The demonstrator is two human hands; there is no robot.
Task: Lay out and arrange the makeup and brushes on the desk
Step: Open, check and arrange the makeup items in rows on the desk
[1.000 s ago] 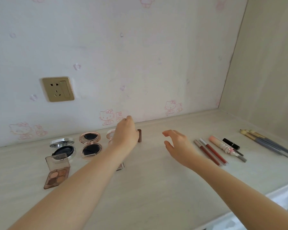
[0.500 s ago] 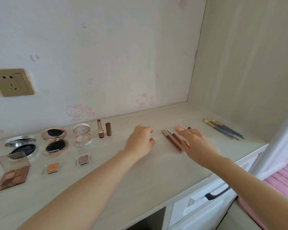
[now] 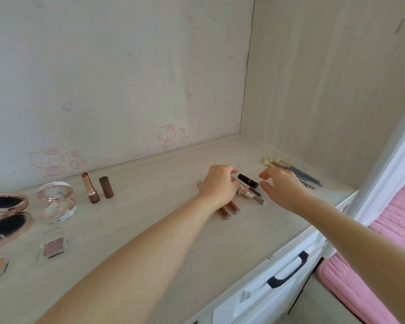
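Observation:
My left hand point(image 3: 220, 184) hovers with loosely curled fingers over the lip products in the middle of the desk point(image 3: 150, 225); its fingertips are just left of a black lipstick tube point(image 3: 247, 180). My right hand point(image 3: 282, 185) hangs open just right of that tube and touches nothing. Two red lip gloss tubes point(image 3: 229, 210) stick out from under my left hand. A pink decorated tube point(image 3: 244, 191) and a grey pencil point(image 3: 258, 198) lie between the hands. Several brushes point(image 3: 295, 173) lie at the far right.
At the left stand an open lipstick point(image 3: 89, 188) and its brown cap point(image 3: 106, 187), a round cream compact point(image 3: 56, 202), a rose-gold compact point(image 3: 5, 216) and two small eyeshadow pans point(image 3: 53, 245). A drawer handle point(image 3: 288, 270) and pink bedding point(image 3: 384, 230) are below right.
Both hands moved right, away from the lipstick and cap that now stand at the left, to the black tube. The view swung right with them.

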